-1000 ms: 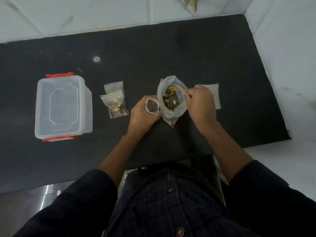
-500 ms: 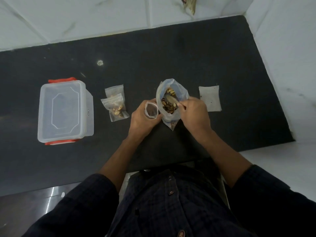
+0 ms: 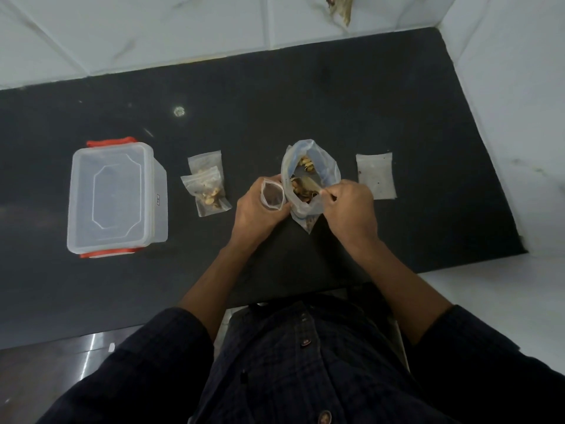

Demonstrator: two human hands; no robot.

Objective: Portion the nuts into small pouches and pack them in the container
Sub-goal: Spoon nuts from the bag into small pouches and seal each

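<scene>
Left hand (image 3: 260,209) curled round a small open pouch (image 3: 272,198), mouth held up, touching the bag's left side. Right hand (image 3: 348,209) pinches a scoop (image 3: 312,185) whose tip sits inside the open nut bag (image 3: 308,175) between the hands; nuts (image 3: 305,163) show inside. Left of the left hand: two filled pouches (image 3: 208,188), then the lidded container (image 3: 114,197). Flat empty pouch (image 3: 375,175) just right of the right hand. Versus 0.5 s ago: grips unchanged, scoop still in the bag.

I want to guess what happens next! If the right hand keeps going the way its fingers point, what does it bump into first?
Probably the nuts inside the big open bag; the right hand points into its mouth, though depth is unclear.
</scene>
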